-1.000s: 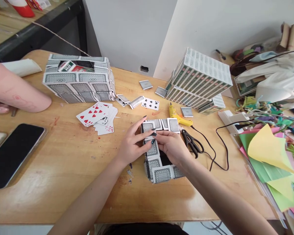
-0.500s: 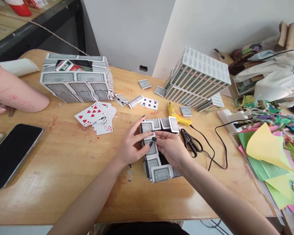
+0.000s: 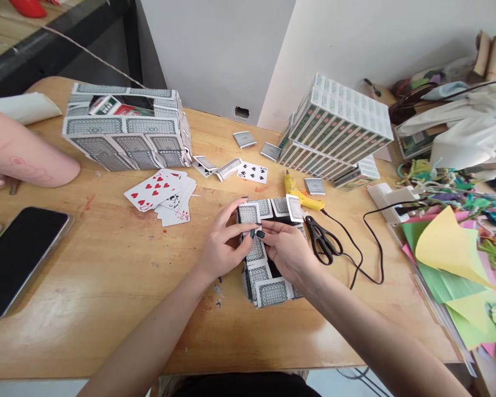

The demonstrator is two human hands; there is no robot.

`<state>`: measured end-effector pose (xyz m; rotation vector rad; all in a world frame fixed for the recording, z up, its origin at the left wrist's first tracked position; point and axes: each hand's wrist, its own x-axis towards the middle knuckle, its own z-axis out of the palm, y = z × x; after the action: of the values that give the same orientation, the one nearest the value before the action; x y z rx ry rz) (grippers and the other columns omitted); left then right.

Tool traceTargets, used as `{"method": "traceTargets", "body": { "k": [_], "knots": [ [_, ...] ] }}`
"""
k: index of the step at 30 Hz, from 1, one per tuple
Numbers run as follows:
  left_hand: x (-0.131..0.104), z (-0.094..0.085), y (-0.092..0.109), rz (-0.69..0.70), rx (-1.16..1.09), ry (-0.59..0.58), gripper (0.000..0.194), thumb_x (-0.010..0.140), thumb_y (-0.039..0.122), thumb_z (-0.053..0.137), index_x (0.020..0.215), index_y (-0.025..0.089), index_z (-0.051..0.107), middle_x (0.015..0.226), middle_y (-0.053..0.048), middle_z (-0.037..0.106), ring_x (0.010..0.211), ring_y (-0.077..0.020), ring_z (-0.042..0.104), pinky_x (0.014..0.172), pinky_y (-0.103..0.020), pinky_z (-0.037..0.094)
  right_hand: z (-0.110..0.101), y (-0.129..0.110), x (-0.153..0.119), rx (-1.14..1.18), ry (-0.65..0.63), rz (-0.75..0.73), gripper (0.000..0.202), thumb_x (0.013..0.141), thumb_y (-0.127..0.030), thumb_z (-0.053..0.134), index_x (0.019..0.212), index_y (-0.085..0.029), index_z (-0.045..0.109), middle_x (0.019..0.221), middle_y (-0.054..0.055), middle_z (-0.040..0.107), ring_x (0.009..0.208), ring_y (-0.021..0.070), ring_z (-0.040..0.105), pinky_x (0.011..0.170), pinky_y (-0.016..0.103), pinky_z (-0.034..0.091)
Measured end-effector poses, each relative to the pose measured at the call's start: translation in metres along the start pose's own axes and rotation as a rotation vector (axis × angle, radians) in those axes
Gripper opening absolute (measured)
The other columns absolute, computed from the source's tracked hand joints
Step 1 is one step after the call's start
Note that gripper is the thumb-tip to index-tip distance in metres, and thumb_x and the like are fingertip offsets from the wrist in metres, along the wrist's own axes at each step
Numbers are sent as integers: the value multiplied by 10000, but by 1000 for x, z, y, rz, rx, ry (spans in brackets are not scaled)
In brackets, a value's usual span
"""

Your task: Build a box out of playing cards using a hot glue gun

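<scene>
Wooden worktop [image 3: 140, 336], speckled with dried marks, fills the near ground. On it, straight ahead at 12 o'clock from the wearer, sits a small card-covered box [image 3: 259, 273], its long axis running roughly from 6 to 12, with a dark gap along its top. Both hands come together over the box's left rim: the left hand [image 3: 225, 242] from 9 o'clock, the right hand [image 3: 291, 251] from 4, across the gap. From the fingers, most of the box lies towards 5 o'clock; neither hand is clearly the nearer. The left thumb and forefinger draw in close, another finger stretching towards the far edge; the right thumb and forefinger sit together just opposite. I cannot tell whether either pair pinches anything. One card [image 3: 294, 208] tilts at the box's 1 o'clock corner.

Measured from the fingers, a phone [image 3: 22, 259] lies at 9, black-handled scissors [image 3: 322, 237] at 3 and a yellow glue gun [image 3: 303, 196] at 2. Farther out, face-up cards [image 3: 152, 193] and another person's forearm [image 3: 28, 151] lie between 9 and 10, a larger card-covered box [image 3: 124, 135] at 10, stacked packs [image 3: 334, 124] at 1, the wall [image 3: 215, 55] beyond at 12
</scene>
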<state>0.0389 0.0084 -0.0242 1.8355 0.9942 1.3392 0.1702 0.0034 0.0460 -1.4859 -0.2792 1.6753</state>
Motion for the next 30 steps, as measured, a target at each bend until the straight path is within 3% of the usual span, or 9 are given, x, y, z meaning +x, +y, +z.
{"method": "traceTargets", "body": {
  "k": [6, 12, 19, 22, 26, 30],
  "knots": [
    [0, 4, 6, -66, 11, 35, 160, 844, 149, 517, 931, 185, 647, 1378, -101, 446, 1283, -246, 439, 1061, -460, 392, -1, -2, -2, -27, -50, 9, 188, 591, -27, 638, 735, -147, 662, 727, 53, 702, 752, 175, 655, 719, 309, 514],
    [-2, 5, 0, -61, 90, 12, 229, 926, 198, 401, 1074, 202, 576, 1413, -91, 422, 1312, -221, 397, 1087, -463, 337, -1, -10, -11, -104, -143, 27, 212, 613, -143, 698, 824, -136, 672, 727, 49, 700, 701, 177, 649, 640, 288, 496],
    [-3, 7, -3, -79, 28, 49, 366, 938, 190, 364, 1303, 192, 397, 1383, -128, 457, 1290, -214, 428, 1074, -452, 349, 7, -2, -6, -282, -60, -79, 333, 550, -335, 809, 773, -134, 665, 656, 20, 681, 600, 172, 620, 547, 279, 468],
    [-3, 6, -3, -61, 30, 61, 370, 935, 198, 374, 1304, 198, 408, 1369, -123, 467, 1286, -219, 426, 1078, -453, 339, 5, -3, -4, -301, -83, -79, 326, 566, -350, 810, 778, -141, 676, 655, 20, 685, 613, 177, 634, 545, 273, 477],
    [-3, 2, -3, -107, -7, 59, 379, 937, 222, 384, 1313, 214, 424, 1368, -111, 469, 1284, -227, 426, 1084, -447, 333, -10, -20, -15, -292, -253, -45, 310, 669, -395, 755, 852, -152, 696, 835, 68, 723, 785, 202, 676, 710, 313, 530],
    [-3, 2, -3, -223, -157, 25, 440, 925, 265, 434, 1360, 225, 374, 1430, -114, 406, 1315, -239, 399, 1098, -435, 325, -40, -44, -38, -319, -196, -143, 341, 762, -422, 677, 992, -171, 671, 1148, 111, 657, 1046, 221, 624, 875, 355, 511]
  ]
}}
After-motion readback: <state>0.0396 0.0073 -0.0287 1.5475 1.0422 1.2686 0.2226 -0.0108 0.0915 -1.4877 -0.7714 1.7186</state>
